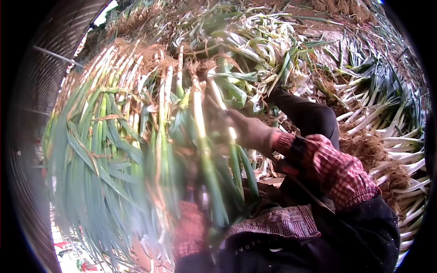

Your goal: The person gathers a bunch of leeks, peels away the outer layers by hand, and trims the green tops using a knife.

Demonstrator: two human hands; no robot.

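Observation:
My right hand [250, 131], in a pale glove, is closed around the shaft of a long green onion [217, 93]. The onion's roots point away from me and its green leaves hang toward my lap. Just left of it lies another green onion [198, 111], with a thick white shaft and brown roots. My left hand is smeared by motion and mostly hidden low in the middle, among the leaves; above its checked sleeve [189, 227] I cannot make out the fingers. The nearest leaves to it are those of the second onion.
A large pile of untrimmed green onions [104, 109] fills the left side. Stripped leaves [268, 41] lie heaped ahead. Cleaned green onions [405, 154] with white shafts lie in bunches on the right. My dark-trousered knee [318, 118] stands between. A curved mesh wall [45, 54] rises at far left.

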